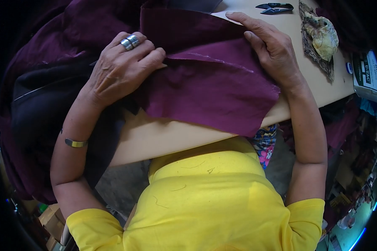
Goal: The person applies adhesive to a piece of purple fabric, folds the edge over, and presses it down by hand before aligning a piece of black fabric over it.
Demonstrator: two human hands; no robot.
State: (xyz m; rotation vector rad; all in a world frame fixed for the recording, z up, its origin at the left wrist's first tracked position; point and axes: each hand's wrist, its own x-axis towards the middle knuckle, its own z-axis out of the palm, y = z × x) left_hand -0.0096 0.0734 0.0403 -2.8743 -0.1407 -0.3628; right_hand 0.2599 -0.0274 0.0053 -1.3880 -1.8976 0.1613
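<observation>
A maroon cloth piece (pixel 209 92) with pale chalk-like lines lies on the table (pixel 171 136), its lower edge hanging past the table's front edge. My left hand (pixel 123 65), with rings on one finger, is closed at the cloth's left part; a small pale tip shows at its fingers, too little to name. Over the cloth's upper right edge rests my right hand (pixel 272 50), fingers apart and index finger stretched out. Dark cloth (pixel 46 96) is bunched beside and under my left forearm.
Black thread snips (pixel 276 8) lie at the top right. Beside them is a pale crumpled item (pixel 322 37) on a dark frayed strip. A labelled box (pixel 367 75) stands at the right edge. More maroon cloth (pixel 71 25) is heaped at the upper left.
</observation>
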